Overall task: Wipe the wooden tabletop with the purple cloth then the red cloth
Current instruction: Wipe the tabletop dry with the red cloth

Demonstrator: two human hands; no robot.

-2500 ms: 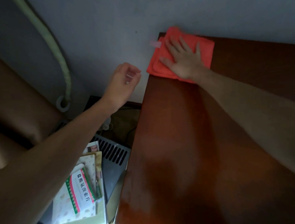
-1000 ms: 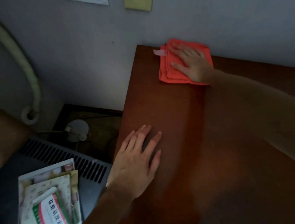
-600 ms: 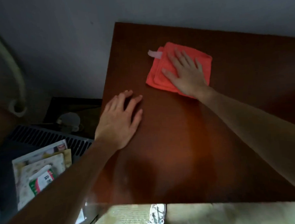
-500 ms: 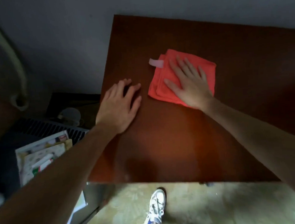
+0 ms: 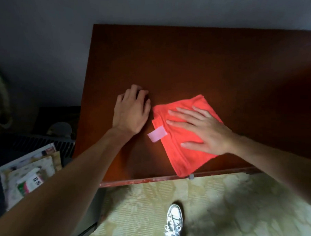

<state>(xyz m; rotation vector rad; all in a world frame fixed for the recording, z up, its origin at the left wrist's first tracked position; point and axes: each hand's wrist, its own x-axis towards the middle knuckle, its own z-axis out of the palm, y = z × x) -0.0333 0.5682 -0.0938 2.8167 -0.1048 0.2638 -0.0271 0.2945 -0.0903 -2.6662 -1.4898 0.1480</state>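
right then, from my remote seat the head view showed the right hand [image 5: 203,131] lying flat on the red cloth [image 5: 186,152], fingers straight and spread, pressing it down onto the wooden tabletop [image 5: 193,62] rather than gripping it. the cloth was folded into a rough square and sat near the front edge of the top, one corner reaching that edge. a pale pink tag [image 5: 157,134] stuck out from the cloth's left side and lay on the wood. just to the left of the cloth i saw the left hand [image 5: 131,113] resting palm down on the tabletop, holding nothing; its fingertips looked a little tucked under, but i could not tell how far. the two hands were close, with a narrow strip of wood between them. beyond the table's left edge i made out a stack of printed packets [image 5: 29,175] lying on a dark grille [image 5: 45,142]. below the front edge was a patterned pale floor [image 5: 226,204], and one white sneaker [image 5: 173,222] showed on it. the far side of the tabletop was in deep shadow against a grey wall [image 5: 146,7].
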